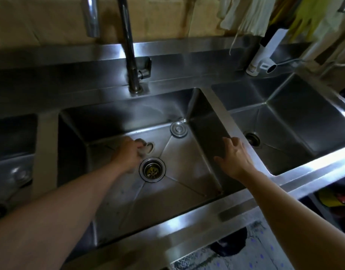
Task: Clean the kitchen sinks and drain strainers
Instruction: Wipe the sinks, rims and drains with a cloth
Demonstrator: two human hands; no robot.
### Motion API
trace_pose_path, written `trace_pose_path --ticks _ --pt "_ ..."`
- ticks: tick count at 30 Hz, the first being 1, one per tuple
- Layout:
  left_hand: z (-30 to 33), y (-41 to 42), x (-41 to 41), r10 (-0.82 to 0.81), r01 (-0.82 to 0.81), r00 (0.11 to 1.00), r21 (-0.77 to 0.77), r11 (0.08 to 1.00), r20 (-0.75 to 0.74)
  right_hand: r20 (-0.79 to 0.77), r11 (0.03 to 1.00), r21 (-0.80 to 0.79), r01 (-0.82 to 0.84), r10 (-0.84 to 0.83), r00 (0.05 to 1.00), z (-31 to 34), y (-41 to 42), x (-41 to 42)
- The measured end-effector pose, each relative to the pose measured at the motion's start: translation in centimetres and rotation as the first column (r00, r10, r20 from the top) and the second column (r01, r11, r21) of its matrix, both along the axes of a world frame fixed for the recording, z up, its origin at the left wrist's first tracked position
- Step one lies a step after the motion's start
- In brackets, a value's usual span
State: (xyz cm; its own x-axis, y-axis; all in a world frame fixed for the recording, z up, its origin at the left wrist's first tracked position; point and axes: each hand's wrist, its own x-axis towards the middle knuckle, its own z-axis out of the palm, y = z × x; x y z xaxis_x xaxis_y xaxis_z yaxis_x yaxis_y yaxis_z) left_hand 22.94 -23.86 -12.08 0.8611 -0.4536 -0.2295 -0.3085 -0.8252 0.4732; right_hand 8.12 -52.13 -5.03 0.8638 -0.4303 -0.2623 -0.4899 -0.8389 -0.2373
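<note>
My left hand (126, 152) is down in the middle steel sink (179, 172), its fingers curled round a small pale scrubbing pad (143, 148) pressed to the sink floor beside a round strainer piece (150, 148). Just in front of it lies the open drain (152, 169) with a yellowish grate inside. A round metal drain lid (179, 129) lies in the far right corner of the same basin. My right hand (235, 157) rests with relaxed fingers on the divider (224, 121) between the middle and right sinks. The right sink (296, 133) has its own drain (252, 138).
A tall faucet (130, 55) rises behind the middle sink. A white bottle (255, 61) and a white nozzle stand on the back ledge at right. Cloths and yellow gloves (304, 18) hang above. A third basin (13, 137) is at left. A patterned floor mat (236, 254) lies below.
</note>
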Motion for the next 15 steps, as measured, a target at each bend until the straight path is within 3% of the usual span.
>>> trace_pose_path --ticks 7,15 --pt "5.4 3.8 -4.3 0.217 -0.215 0.975 -0.049 0.975 0.039 0.008 0.977 0.083 -0.197 0.197 0.98 -0.5 4.5 0.5" --pt "8.3 7.6 -8.8 0.402 -0.399 0.915 -0.098 0.912 0.015 0.047 0.932 0.064 -0.356 0.353 0.934 -0.7 9.1 0.5"
